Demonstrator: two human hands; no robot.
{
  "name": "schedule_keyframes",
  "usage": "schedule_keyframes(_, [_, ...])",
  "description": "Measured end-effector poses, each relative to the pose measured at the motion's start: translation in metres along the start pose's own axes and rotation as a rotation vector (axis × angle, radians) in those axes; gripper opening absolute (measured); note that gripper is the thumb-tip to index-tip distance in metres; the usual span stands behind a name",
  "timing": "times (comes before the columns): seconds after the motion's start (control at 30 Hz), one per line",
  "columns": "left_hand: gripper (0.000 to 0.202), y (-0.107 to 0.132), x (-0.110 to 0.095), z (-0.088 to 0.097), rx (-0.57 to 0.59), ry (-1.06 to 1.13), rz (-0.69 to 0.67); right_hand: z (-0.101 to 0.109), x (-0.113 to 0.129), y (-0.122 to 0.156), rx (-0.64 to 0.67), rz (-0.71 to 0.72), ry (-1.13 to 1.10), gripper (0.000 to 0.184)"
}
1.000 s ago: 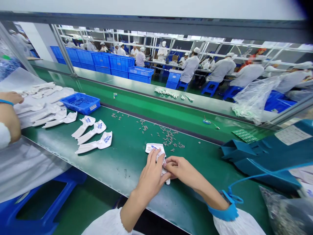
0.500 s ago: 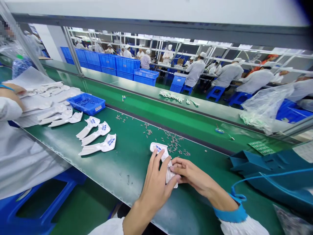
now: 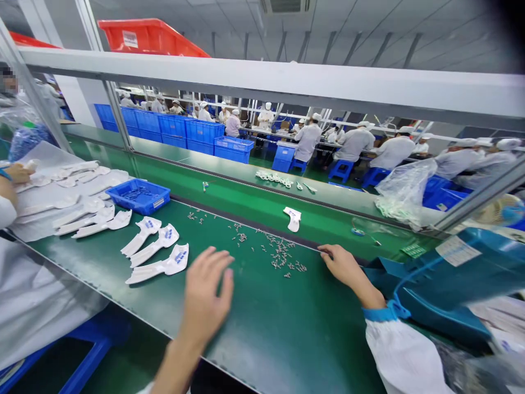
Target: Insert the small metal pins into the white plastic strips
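Observation:
My left hand (image 3: 207, 293) is over the green bench, fingers stretched out with nothing in them. It is nearest to three white curved plastic shells (image 3: 166, 236) bearing blue pieces at their wide ends. My right hand (image 3: 342, 266) reaches to the bench's far edge, its fingers loosely bent and holding nothing. Beyond its fingertips, apart from them, one white plastic shell (image 3: 292, 219) lies on the lower green conveyor belt (image 3: 246, 205). Many small metal screws (image 3: 281, 253) lie scattered between my hands. A blue band circles my right wrist.
A blue tray (image 3: 139, 197) of small blue parts stands at the left, beside more white shells (image 3: 96, 219) and a co-worker's hand (image 3: 20, 173). A teal bin (image 3: 443, 279) borders the right side. A metal shelf beam (image 3: 262, 82) crosses above.
The white shell has left both hands and now lies on the conveyor belt. My left hand moved left and opened; my right hand moved forward to the bench edge. The view tilted up.

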State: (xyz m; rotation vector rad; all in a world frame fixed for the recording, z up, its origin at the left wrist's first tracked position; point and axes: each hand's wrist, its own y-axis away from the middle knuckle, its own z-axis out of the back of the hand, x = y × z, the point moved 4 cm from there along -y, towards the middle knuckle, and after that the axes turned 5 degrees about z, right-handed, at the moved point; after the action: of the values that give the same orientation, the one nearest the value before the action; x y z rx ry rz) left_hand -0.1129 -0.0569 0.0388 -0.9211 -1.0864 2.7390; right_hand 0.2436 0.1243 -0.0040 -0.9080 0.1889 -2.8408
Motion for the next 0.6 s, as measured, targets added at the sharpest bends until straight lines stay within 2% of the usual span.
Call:
schedule_keyframes(0.07, [0.029,-0.017,0.047,0.031,-0.010,-0.134,0.122,0.003,-0.014,0.022,0.008,0.028,0.081,0.028])
schedule_keyframes(0.13, [0.037,-0.023,0.089,0.050,0.100,-0.362,0.142,0.001,-0.022,0.035,0.009,0.053,0.123,0.027])
schedule_keyframes(0.2, [0.039,-0.019,0.123,0.060,0.214,-0.526,0.150,-0.003,-0.026,0.041,0.004,0.079,0.140,0.022])
schedule_keyframes(0.27, [0.039,-0.007,0.142,0.062,0.266,-0.589,0.150,-0.007,-0.027,0.041,-0.008,0.095,0.147,0.018])
schedule_keyframes(0.33, [0.038,0.006,0.146,0.059,0.280,-0.570,0.140,-0.008,-0.028,0.039,-0.030,0.093,0.153,0.019])
schedule_keyframes(0.4, [0.038,0.018,0.139,0.052,0.286,-0.507,0.122,-0.008,-0.029,0.036,-0.065,0.077,0.163,0.027])
schedule_keyframes(0.5, [0.036,0.031,0.112,0.034,0.290,-0.386,0.084,-0.008,-0.029,0.032,-0.111,0.051,0.170,0.035])
schedule_keyframes(0.6, [0.031,0.043,0.073,0.008,0.320,-0.262,0.036,-0.008,-0.025,0.030,-0.116,0.048,0.134,0.027])
